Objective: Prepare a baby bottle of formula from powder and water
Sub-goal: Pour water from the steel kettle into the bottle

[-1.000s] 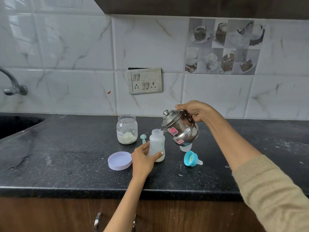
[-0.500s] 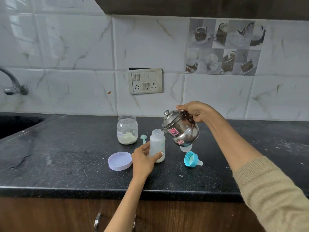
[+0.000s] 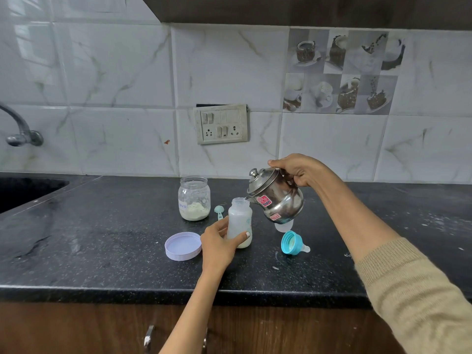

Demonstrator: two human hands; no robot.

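1. The right hand (image 3: 296, 169) was wrapped around the handle of a small polished steel kettle with a knobbed lid and red stickers (image 3: 277, 198), holding it tipped toward the person's left.
2. The left hand (image 3: 219, 242) gripped the lower body of a translucent white plastic baby bottle (image 3: 240, 222), thumb in front and fingers curled behind it.
3. The bottle stood upright on the speckled black stone counter (image 3: 102, 238), near the front middle, its long axis vertical and its mouth open to the top.
4. The kettle's short spout sat just at the right rim of the bottle's mouth, slightly above it; the pour turned on that spout staying over the opening, and the right hand alone governed the tilt.
5. No stream of water could be made out at this size, so whether liquid was flowing I cannot tell.
6. The bottle looked cloudy, with a pale creamy layer showing at its base.
7. Behind and to the left stood a clear glass jar with off-white powder at the bottom (image 3: 194, 199), its lilac plastic lid (image 3: 183, 246) lying upturned beside the left hand.
8. A small mint-green scoop (image 3: 219, 211) lay between jar and bottle.
9. A teal screw ring with a clear teat (image 3: 292, 243) lay on its side to the bottle's right, not yet fitted.
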